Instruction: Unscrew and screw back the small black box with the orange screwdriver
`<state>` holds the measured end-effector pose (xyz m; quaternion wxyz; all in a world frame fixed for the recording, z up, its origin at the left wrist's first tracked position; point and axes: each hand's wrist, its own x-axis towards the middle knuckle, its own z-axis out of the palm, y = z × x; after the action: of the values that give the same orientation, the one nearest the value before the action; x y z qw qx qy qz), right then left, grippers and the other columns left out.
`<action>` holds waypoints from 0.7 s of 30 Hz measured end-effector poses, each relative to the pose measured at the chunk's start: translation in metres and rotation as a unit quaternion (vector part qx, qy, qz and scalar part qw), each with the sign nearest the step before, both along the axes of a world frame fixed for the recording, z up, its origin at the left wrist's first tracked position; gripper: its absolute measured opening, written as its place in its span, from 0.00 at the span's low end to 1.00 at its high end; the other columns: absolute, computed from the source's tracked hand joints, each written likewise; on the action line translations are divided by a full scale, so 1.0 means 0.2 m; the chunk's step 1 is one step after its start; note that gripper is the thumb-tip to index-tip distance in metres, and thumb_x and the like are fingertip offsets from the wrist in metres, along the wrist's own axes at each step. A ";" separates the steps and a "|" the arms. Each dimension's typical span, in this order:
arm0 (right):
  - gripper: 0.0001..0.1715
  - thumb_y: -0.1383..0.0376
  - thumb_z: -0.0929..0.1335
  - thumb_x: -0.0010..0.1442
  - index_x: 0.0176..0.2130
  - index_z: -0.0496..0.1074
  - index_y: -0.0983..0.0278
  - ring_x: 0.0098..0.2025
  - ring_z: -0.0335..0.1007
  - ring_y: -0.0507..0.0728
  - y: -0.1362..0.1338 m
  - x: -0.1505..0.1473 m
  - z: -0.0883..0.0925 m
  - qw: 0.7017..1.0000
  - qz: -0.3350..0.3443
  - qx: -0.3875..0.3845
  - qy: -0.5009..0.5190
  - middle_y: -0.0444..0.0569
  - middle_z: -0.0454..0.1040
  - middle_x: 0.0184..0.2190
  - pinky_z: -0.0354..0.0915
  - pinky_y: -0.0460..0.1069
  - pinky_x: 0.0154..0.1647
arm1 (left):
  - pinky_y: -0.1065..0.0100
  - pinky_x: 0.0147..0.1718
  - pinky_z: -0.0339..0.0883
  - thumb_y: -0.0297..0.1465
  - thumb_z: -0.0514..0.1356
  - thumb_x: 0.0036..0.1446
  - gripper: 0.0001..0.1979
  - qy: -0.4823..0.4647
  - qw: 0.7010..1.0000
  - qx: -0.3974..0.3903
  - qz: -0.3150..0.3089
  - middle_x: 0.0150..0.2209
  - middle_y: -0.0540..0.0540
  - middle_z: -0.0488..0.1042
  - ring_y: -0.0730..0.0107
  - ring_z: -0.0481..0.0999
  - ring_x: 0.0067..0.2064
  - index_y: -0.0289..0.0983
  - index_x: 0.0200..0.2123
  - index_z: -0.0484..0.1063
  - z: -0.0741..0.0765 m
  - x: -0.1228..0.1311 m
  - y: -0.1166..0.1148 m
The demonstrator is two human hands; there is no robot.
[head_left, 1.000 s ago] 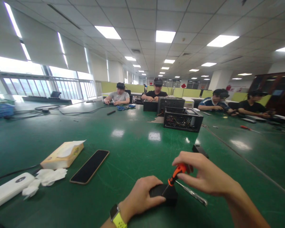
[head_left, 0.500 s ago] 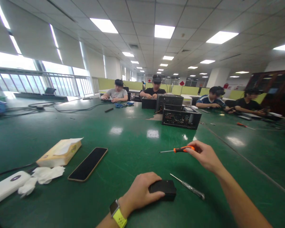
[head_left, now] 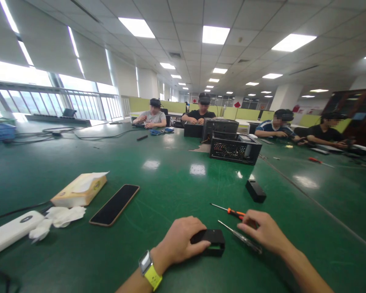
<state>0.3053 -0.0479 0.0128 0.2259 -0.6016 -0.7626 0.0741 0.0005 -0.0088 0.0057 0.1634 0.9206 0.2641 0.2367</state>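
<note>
Fingers and thumb of my left hand are closed around the left end of a small black box lying on the table. An opening shows in the box's near side, with green visible through it. My right hand has its fingertips curled on the end of an orange-and-black screwdriver, whose shaft points left, low over the table. Just in front of it lies a second screwdriver with a clear handle, partly beneath the right hand. Farther back on the right rests another small black block.
Left of my hands are a phone, a tissue pack, crumpled tissues and a white device. Black computer cases stand farther back. Several people sit across the table; a red screwdriver lies far right.
My right hand has lowered toward me with the orange screwdriver, uncovering the black block behind it. The left hand stays on the box, which now shows a side opening.
</note>
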 end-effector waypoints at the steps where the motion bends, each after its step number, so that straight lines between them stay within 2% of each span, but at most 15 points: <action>1: 0.15 0.52 0.71 0.57 0.33 0.75 0.61 0.32 0.72 0.58 -0.02 -0.02 0.01 0.999 0.016 -0.030 -0.017 0.47 0.77 0.30 0.65 0.51 0.34 | 0.66 0.41 0.67 0.40 0.61 0.62 0.14 -0.003 1.000 -0.003 0.001 0.40 0.44 0.78 0.59 0.76 0.40 0.37 0.44 0.74 0.00 0.00 0.00; 3: 0.12 0.57 0.73 0.54 0.38 0.76 0.59 0.34 0.73 0.59 -0.04 -0.06 0.01 0.996 0.037 -0.074 -0.032 0.46 0.78 0.33 0.65 0.51 0.36 | 0.66 0.40 0.67 0.39 0.62 0.61 0.13 -0.008 1.000 -0.009 0.003 0.40 0.44 0.78 0.59 0.76 0.40 0.37 0.44 0.74 0.00 0.00 0.00; 7: 0.08 0.64 0.67 0.60 0.38 0.77 0.62 0.32 0.70 0.57 -0.06 -0.04 0.04 0.992 0.065 -0.104 0.029 0.46 0.74 0.30 0.64 0.50 0.34 | 0.66 0.40 0.68 0.39 0.63 0.59 0.13 -0.012 1.000 -0.022 0.009 0.39 0.44 0.78 0.60 0.76 0.40 0.37 0.43 0.75 0.02 0.00 -0.01; 11: 0.11 0.60 0.69 0.58 0.35 0.78 0.65 0.29 0.65 0.54 -0.08 0.01 0.10 0.963 0.135 -0.159 0.171 0.45 0.69 0.29 0.61 0.47 0.30 | 0.67 0.39 0.68 0.39 0.63 0.59 0.13 -0.014 0.999 -0.027 0.011 0.39 0.45 0.77 0.60 0.75 0.39 0.38 0.43 0.75 0.02 0.00 0.00; 14: 0.12 0.59 0.72 0.55 0.33 0.80 0.65 0.28 0.64 0.52 -0.09 -0.03 0.09 0.940 0.185 -0.209 0.197 0.45 0.68 0.28 0.59 0.46 0.28 | 0.67 0.38 0.68 0.39 0.63 0.59 0.13 -0.013 1.000 -0.025 0.012 0.39 0.45 0.77 0.60 0.75 0.39 0.38 0.43 0.75 0.01 0.00 0.00; 18: 0.11 0.60 0.71 0.57 0.33 0.81 0.65 0.31 0.65 0.53 -0.08 -0.08 0.08 0.948 0.175 -0.192 0.183 0.46 0.70 0.28 0.59 0.47 0.32 | 0.66 0.38 0.67 0.40 0.62 0.59 0.14 -0.011 1.000 -0.022 0.016 0.39 0.45 0.77 0.60 0.75 0.39 0.37 0.44 0.74 0.00 0.00 0.00; 21: 0.12 0.58 0.70 0.58 0.34 0.80 0.65 0.30 0.64 0.53 -0.08 -0.07 0.08 0.949 0.155 -0.196 0.192 0.45 0.70 0.29 0.58 0.47 0.31 | 0.66 0.38 0.67 0.40 0.63 0.59 0.14 -0.013 0.999 -0.026 0.015 0.39 0.45 0.77 0.60 0.75 0.39 0.38 0.44 0.74 0.00 0.00 0.00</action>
<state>0.2913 -0.0630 0.0296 0.2320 -0.4826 -0.7591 0.3702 0.0007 -0.0086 0.0050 0.1873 0.9088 0.2817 0.2442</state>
